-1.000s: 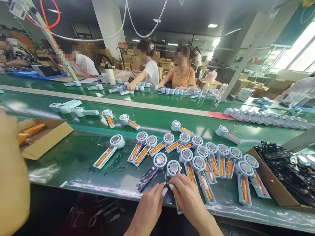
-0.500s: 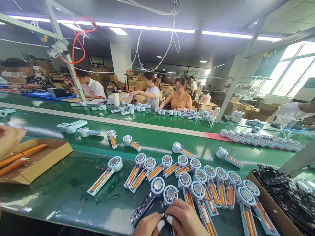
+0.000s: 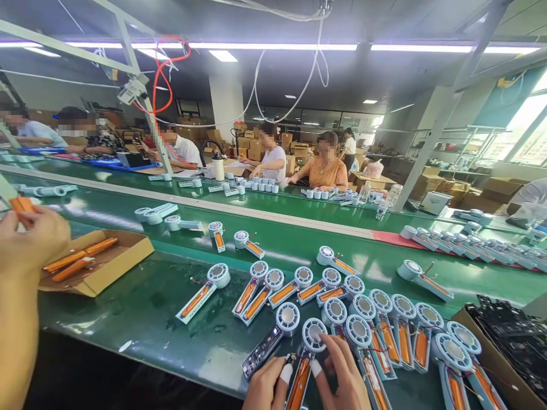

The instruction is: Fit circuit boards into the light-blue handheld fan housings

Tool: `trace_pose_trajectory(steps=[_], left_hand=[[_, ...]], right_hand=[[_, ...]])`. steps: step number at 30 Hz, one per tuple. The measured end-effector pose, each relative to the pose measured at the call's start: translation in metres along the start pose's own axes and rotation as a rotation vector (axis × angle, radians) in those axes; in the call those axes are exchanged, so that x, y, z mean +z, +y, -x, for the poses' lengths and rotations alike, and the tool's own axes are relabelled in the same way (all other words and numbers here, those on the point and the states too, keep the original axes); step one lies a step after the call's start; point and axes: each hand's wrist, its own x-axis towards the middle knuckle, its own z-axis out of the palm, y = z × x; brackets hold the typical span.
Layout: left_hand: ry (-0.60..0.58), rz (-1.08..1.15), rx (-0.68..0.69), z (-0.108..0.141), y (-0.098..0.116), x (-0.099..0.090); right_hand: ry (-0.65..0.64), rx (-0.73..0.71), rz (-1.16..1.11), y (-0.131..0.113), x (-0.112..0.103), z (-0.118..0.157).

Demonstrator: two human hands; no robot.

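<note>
At the table's near edge lies a light blue handheld fan housing (image 3: pixel 314 335) with a round grille and an orange battery pack (image 3: pixel 299 380) in its handle. My left hand (image 3: pixel 267 386) is left of that handle, thumb and index finger closed on a small dark piece (image 3: pixel 290 358) too small to name. My right hand (image 3: pixel 344 373) is on the other side with fingers apart, its index finger at the grille's lower edge and its thumb beside the handle. White covers are on both thumbs. Left of my hands, another housing (image 3: pixel 288 319) carries a black circuit board (image 3: pixel 262 352).
Several similar housings (image 3: pixel 401 324) crowd the right side. A box of black circuit boards (image 3: pixel 513 336) is at far right. On the left, another person's hand (image 3: pixel 38 236) holds an orange pack above a cardboard tray (image 3: pixel 123 265). Co-workers sit across the green belt (image 3: pixel 282 239).
My right hand has spread away from the left hand, its index finger moving to the grille. The other person's hand has lifted an orange pack. The view has swung left.
</note>
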Motion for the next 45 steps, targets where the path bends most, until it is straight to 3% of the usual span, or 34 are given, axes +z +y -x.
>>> trace_pose_trajectory(steps=[8,14,17,19,29,31,34,37,39,45], left_hand=[[0.111,0.072,-0.224,0.013,0.013,0.02],[-0.004,0.172,-0.324,0.011,0.035,0.004],[0.001,0.214,-0.333,0.005,0.048,-0.005],[0.001,0.231,-0.324,0.001,0.055,-0.009],[-0.127,0.296,-0.387,0.002,0.061,-0.013],[-0.114,0.243,-0.342,-0.001,0.062,-0.014],[-0.09,0.154,-0.234,-0.004,0.065,-0.017],[-0.157,0.045,-0.117,-0.003,0.066,-0.023],[-0.22,-0.007,-0.079,-0.001,0.067,-0.026],[-0.154,0.117,-0.253,0.001,0.066,-0.028]], right_hand=[[-0.199,-0.07,-0.096,-0.009,-0.019,-0.023],[-0.317,0.193,-0.361,-0.032,-0.015,-0.027],[-0.385,0.359,-0.466,-0.037,-0.015,-0.028],[-0.432,0.396,-0.509,-0.037,-0.016,-0.028],[-0.543,0.145,-0.477,-0.03,-0.048,-0.031],[-0.536,0.154,-0.464,-0.032,-0.042,-0.032],[-0.385,0.273,-0.488,-0.032,-0.025,-0.031],[-0.263,0.39,-0.481,-0.031,-0.012,-0.03],[-0.274,0.347,-0.419,-0.033,-0.01,-0.032],[-0.376,0.181,-0.365,-0.044,-0.018,-0.039]])
